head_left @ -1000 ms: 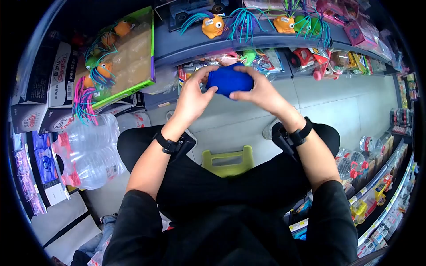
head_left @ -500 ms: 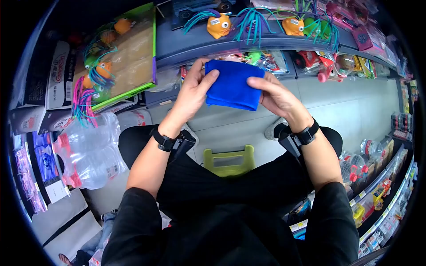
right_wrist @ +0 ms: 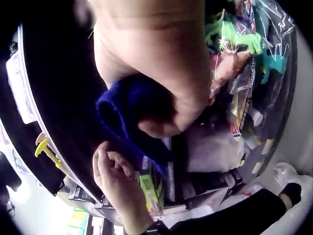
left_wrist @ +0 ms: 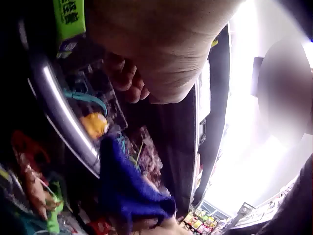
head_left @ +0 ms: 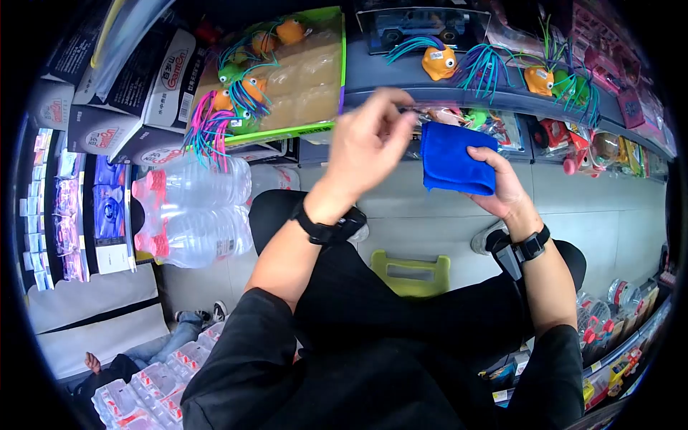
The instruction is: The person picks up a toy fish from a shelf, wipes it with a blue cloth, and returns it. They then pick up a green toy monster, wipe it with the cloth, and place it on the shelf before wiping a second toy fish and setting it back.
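A folded blue cloth [head_left: 459, 159] is held by the right hand [head_left: 504, 185], thumb on its top face and fingers beneath its right side. To the left of the cloth the left hand [head_left: 369, 143] is apart from it, fingers loosely bent and slightly blurred, holding nothing. The right wrist view shows the right hand [right_wrist: 161, 73] gripping the cloth [right_wrist: 132, 122], and the left hand [right_wrist: 117, 178] below it. In the left wrist view the cloth [left_wrist: 129, 188] hangs below the left hand [left_wrist: 151, 54].
Orange and green stringy toys [head_left: 438, 63] sit on the shelf [head_left: 401, 100] ahead. An open green-edged box [head_left: 308, 86] stands left of them, with dark cartons [head_left: 168, 79] beyond. Large bottles [head_left: 201, 208] are at the left; a green stool [head_left: 410, 287] stands between the knees.
The left hand has let go of the cloth and moved away to its left. The right hand keeps the cloth, which was spread flat from a bunched shape. The head view has shifted left.
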The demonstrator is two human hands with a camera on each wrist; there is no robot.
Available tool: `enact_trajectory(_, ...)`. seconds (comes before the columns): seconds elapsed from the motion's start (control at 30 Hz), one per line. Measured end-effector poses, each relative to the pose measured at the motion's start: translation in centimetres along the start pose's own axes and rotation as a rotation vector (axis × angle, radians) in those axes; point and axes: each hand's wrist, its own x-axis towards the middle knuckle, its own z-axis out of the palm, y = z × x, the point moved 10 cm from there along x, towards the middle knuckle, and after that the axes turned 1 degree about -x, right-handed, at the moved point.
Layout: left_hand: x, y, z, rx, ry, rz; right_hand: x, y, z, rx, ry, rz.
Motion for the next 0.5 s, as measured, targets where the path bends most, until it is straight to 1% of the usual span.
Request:
enact_trajectory(0.03,0.2,-0.2,-1.7,0.098,0.049,0.005,0.0,-0.1,0.1,-0.03,-0.012,-0.015)
enact_trajectory(0.07,0.5,-0.5,-4.0,0.176,0.144,0.028,-0.1,-0.1,0.1,-0.058,-0.023,-0.032)
enact_trajectory(0.1,0.7,-1.1,-6.7,0.336,0.238,0.033,-0.5,-0.3,0.5,-0.049,-0.037,-0.045)
enact_trajectory(0.13,0.9,-1.9,-9.6,0.547,0.342,0.115,-1.0,-0.6,1.1,-0.036,-0.064,-0.06)
enact_trajectory(0.2,0.9,-1.9,-14.1,0.864,0.381,0.203,-1.9,-1.3,2.4,-0.009,-0.121,-0.097)
enact_trajectory(0.23,0.2,-3.0,-16.7,0.9,0.434,0.131,-2.2,-1.6,3.0,-0.011,-0.169,-0.107)
enact_trajectory(0.27,-0.6,-6.0,-19.5,0.957,0.472,-0.003,-2.4,-1.5,3.2,-0.01,-0.183,-0.093)
enact_trajectory(0.3,-1.2,-7.1,-20.7,1.049,0.456,-0.069,-2.5,-1.4,3.4,-0.01,-0.197,-0.078)
enact_trajectory(0.33,-1.7,-8.0,-21.5,1.138,0.441,-0.136,-2.7,-1.3,3.5,-0.012,-0.209,-0.064)
enact_trajectory(0.43,-3.1,-9.8,-22.0,1.155,0.361,-0.175,-2.0,-1.1,2.9,-0.044,-0.155,-0.092)
enact_trajectory(0.5,-3.3,-10.9,-22.0,1.16,0.251,-0.316,-1.7,-1.1,3.0,-0.031,-0.128,-0.113)
